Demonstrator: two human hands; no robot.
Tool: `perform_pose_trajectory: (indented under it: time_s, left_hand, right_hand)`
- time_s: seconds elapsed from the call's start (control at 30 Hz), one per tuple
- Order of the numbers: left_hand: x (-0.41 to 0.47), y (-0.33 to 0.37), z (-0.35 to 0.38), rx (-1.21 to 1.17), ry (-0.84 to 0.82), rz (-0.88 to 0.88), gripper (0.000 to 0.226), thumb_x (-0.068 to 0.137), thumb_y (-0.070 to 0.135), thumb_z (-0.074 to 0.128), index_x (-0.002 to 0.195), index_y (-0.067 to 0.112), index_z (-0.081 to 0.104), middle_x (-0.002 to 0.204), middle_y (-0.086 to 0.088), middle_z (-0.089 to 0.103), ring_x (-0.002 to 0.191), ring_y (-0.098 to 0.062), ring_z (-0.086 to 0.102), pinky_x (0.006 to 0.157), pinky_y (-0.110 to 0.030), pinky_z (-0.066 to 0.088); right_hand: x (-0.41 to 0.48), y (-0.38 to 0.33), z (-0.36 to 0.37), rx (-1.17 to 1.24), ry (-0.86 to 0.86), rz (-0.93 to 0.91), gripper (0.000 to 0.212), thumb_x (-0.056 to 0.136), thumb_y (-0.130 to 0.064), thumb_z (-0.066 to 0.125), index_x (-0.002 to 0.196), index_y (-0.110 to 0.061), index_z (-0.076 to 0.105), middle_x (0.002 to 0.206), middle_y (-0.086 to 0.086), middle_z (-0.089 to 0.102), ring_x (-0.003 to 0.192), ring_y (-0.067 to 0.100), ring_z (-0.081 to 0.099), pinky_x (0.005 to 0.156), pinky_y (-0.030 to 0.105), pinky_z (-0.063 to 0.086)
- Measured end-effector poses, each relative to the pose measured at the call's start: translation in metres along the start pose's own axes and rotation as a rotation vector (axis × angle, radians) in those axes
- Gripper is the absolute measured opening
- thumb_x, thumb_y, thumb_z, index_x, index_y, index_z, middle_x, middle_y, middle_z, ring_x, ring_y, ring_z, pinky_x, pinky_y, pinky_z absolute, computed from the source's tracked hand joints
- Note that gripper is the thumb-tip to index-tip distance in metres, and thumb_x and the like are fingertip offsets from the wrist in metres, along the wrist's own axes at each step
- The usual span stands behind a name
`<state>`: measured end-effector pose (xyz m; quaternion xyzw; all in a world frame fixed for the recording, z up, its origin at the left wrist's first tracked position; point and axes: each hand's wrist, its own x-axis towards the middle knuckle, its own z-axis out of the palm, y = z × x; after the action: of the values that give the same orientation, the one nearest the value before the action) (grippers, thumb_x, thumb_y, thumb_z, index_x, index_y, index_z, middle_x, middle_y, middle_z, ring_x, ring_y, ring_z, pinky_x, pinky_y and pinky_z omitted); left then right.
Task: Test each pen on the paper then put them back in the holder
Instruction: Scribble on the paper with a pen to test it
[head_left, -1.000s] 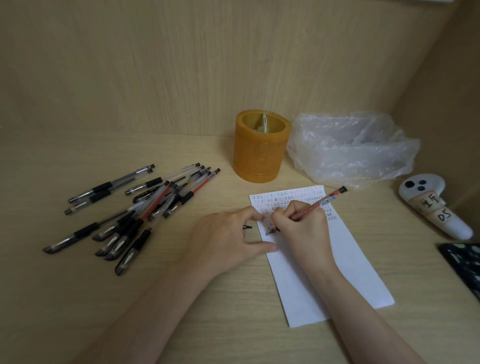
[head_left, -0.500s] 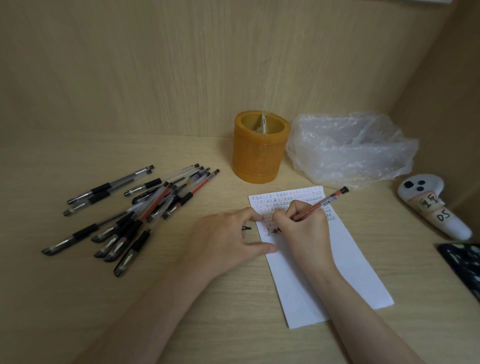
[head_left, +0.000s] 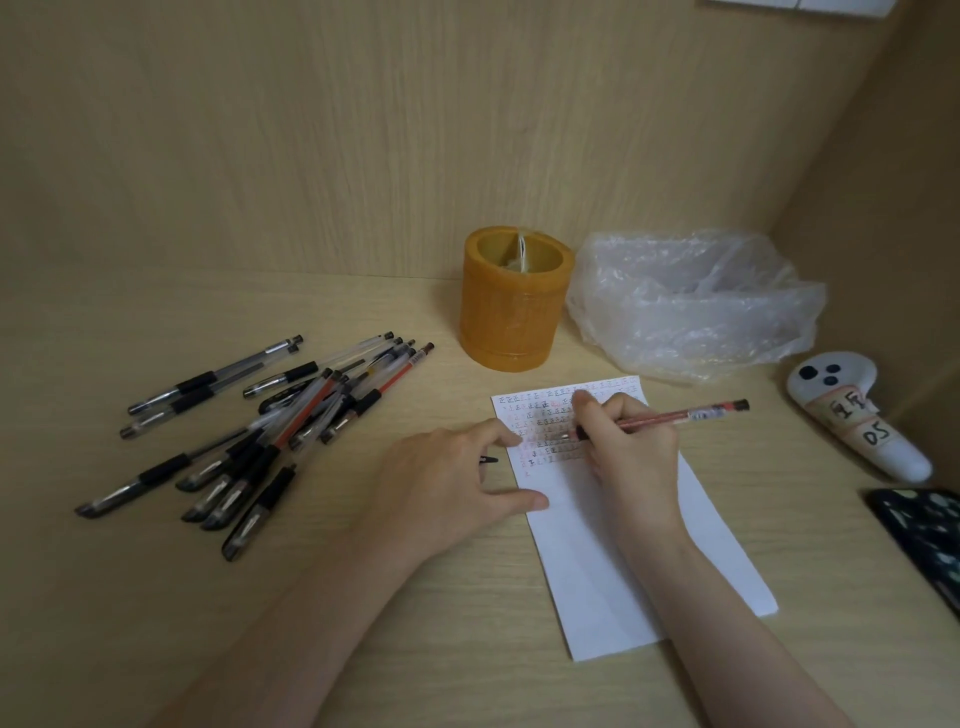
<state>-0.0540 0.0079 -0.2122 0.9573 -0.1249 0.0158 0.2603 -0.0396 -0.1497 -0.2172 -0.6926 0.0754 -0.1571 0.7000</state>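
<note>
My right hand (head_left: 631, 457) grips a red pen (head_left: 685, 415) over the written upper part of the white paper (head_left: 613, 561). The pen lies nearly level, its back end pointing right, and its tip is hidden by my fingers. My left hand (head_left: 447, 488) rests on the paper's left edge with the thumb pressed on the sheet. A small black pen cap (head_left: 489, 459) pokes out from under its fingers. The orange pen holder (head_left: 511, 312) stands behind the paper with one white item inside. Several pens (head_left: 270, 431) lie in a loose heap on the desk to the left.
A crumpled clear plastic bag (head_left: 691, 306) lies right of the holder. A white controller with a taped label (head_left: 857, 421) lies at the right, and a dark patterned object (head_left: 930, 540) sits at the right edge. Wooden walls close the back and right side.
My right hand has shifted slightly up the paper and the red pen has swung flatter, its back end now pointing right. My left hand and the pen heap have stayed put.
</note>
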Motion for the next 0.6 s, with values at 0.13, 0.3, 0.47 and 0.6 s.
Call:
perform_pose_trajectory:
  time_s: [0.13,0.3,0.47,0.6]
  left_hand:
    - [0.0,0.0,-0.002,-0.148,0.042,0.001,0.055,0.068,0.066,0.062,0.117,0.049,0.044,0.071,0.019,0.052,0.074,0.004,0.055,0.07,-0.022,0.046]
    - [0.0,-0.001,-0.003,-0.505,0.054,0.036,0.044,0.093,0.021,0.047,0.129,0.04,0.032,0.071,0.012,0.047,0.065,-0.002,0.048,0.066,-0.025,0.043]
    - [0.002,-0.008,0.002,-0.432,0.0,0.019,0.045,0.085,0.032,0.056,0.123,0.044,0.035,0.075,0.012,0.048,0.066,-0.001,0.048,0.069,-0.026,0.044]
    - [0.003,-0.01,0.006,-0.273,-0.014,0.045,0.062,0.069,0.055,0.068,0.122,0.044,0.038,0.075,0.017,0.043,0.069,0.003,0.046,0.065,-0.019,0.036]
  right_hand:
    - [-0.001,-0.006,-0.002,0.075,-0.039,-0.047,0.036,0.079,-0.029,0.074,0.057,-0.012,0.05,0.048,-0.003,0.04,0.048,0.01,0.036,0.05,0.017,0.033]
    - [-0.002,-0.014,-0.003,0.209,-0.165,0.028,0.035,0.088,-0.032,0.062,0.057,-0.018,0.069,0.066,0.011,0.054,0.052,0.012,0.044,0.052,0.023,0.035]
    - [-0.01,-0.011,0.0,-0.024,-0.141,-0.033,0.03,0.087,-0.022,0.068,0.066,-0.002,0.063,0.05,0.005,0.055,0.045,0.008,0.047,0.048,0.016,0.037]
    - [-0.011,-0.007,0.0,-0.161,-0.102,-0.066,0.035,0.08,-0.023,0.075,0.058,-0.012,0.05,0.046,-0.005,0.048,0.046,0.008,0.042,0.05,0.016,0.035]
